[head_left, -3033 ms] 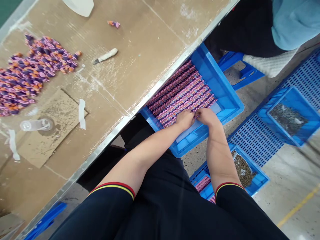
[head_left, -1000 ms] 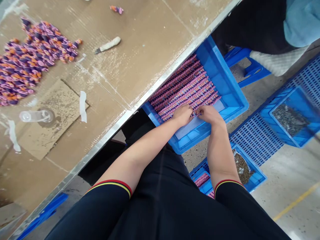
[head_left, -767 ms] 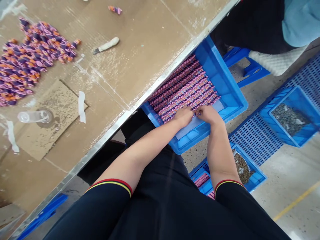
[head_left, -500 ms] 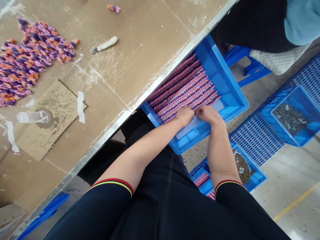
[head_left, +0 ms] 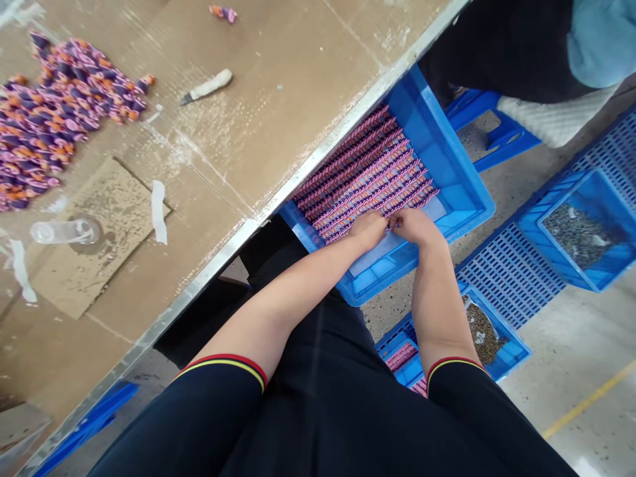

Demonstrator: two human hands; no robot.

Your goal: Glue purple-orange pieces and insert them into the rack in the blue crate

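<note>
Both of my hands are in the blue plastic crate (head_left: 462, 156), at the near edge of several straight rows of pink, purple and orange twisted pieces (head_left: 368, 175). My left hand (head_left: 370, 228) is closed in a pinch beside the nearest row. Close to its fingertips, my right hand (head_left: 410, 224) pinches too. A small dark purple bit shows between the fingers, too little to name. The rows lie side by side, with a pale sheet (head_left: 365, 263) under them that shows at the near side.
On the worktable (head_left: 278, 126) are a heap of similar twisted pieces (head_left: 74, 93), a wrapped blade (head_left: 206, 87), a clear bottle (head_left: 64, 232) and cardboard (head_left: 94, 265). Blue bins (head_left: 619, 248) stand at right. A seated person (head_left: 507, 50) is beyond the crate.
My hands hold nearly the same spot, with the right fingers shifting very slightly. The table has slid a little left in view as my head moved.
</note>
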